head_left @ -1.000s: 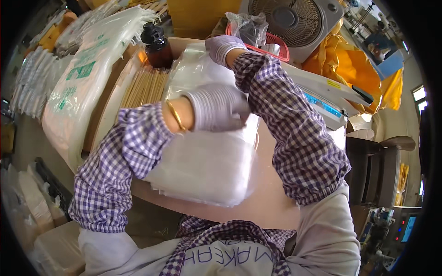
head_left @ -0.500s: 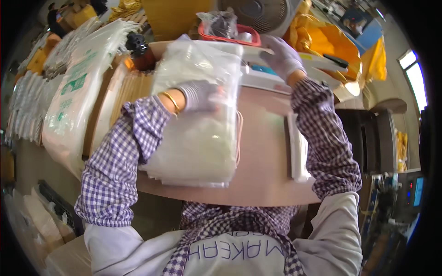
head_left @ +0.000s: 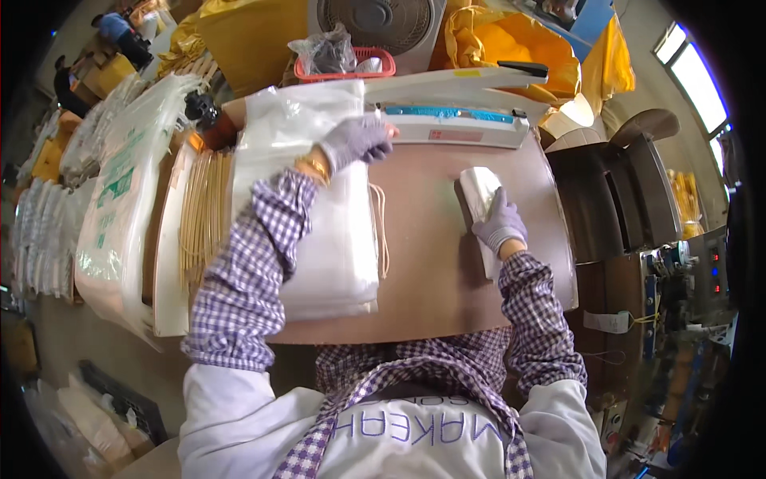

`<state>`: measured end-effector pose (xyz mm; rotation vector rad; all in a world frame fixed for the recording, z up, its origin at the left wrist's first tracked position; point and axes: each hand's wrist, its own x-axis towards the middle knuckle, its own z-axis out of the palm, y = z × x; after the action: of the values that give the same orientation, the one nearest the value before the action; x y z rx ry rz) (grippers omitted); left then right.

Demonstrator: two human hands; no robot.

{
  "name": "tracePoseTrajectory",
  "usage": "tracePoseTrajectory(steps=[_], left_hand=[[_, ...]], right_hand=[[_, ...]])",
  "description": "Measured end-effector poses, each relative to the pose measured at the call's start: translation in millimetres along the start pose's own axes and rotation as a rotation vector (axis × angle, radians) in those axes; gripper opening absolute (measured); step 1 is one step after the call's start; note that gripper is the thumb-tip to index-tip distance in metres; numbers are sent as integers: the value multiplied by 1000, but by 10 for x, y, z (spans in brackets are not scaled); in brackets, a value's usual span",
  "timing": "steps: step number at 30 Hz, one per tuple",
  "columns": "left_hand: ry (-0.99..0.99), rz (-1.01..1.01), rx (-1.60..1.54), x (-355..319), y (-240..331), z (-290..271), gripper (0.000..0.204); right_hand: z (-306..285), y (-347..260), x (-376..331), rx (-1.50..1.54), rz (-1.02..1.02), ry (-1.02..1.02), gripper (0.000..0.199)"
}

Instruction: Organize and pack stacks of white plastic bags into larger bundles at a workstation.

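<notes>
My left hand point(head_left: 356, 140), in a pale glove, rests on the far end of a stack of clear plastic bags point(head_left: 335, 247) lying on the brown table point(head_left: 431, 263). Its fingers curl over the top bag near the white heat sealer point(head_left: 455, 128). My right hand point(head_left: 499, 223), also gloved, presses down on a narrow white folded pack point(head_left: 479, 191) at the right side of the table. Whether its fingers close around the pack is unclear.
Bundles of tan cord handles point(head_left: 203, 215) and a big printed plastic sack point(head_left: 120, 199) lie at the left. A red basket point(head_left: 347, 64) and a fan point(head_left: 375, 20) stand behind the sealer. Yellow bags point(head_left: 519, 40) are at the back right, a dark machine point(head_left: 622, 199) at the right.
My right hand has swung from the far edge of the stack to the right and come down on the white pack. My left hand stays on the bag stack.
</notes>
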<state>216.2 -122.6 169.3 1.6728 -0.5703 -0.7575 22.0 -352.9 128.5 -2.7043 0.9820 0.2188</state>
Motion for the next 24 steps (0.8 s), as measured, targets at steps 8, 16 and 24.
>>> tracePoseTrajectory(steps=[8,16,24], left_hand=[[16,-63,-554,-6,-398,-62,40],[-61,65,-702,-37,-381,-45,52],[-63,162,-663,31,-452,-44,54]], right_hand=[[128,-518,324,1645,-358,-214,49],[253,-1614,313,1050,-603,143,52],[-318,-1613,222,118,-859,422,13]])
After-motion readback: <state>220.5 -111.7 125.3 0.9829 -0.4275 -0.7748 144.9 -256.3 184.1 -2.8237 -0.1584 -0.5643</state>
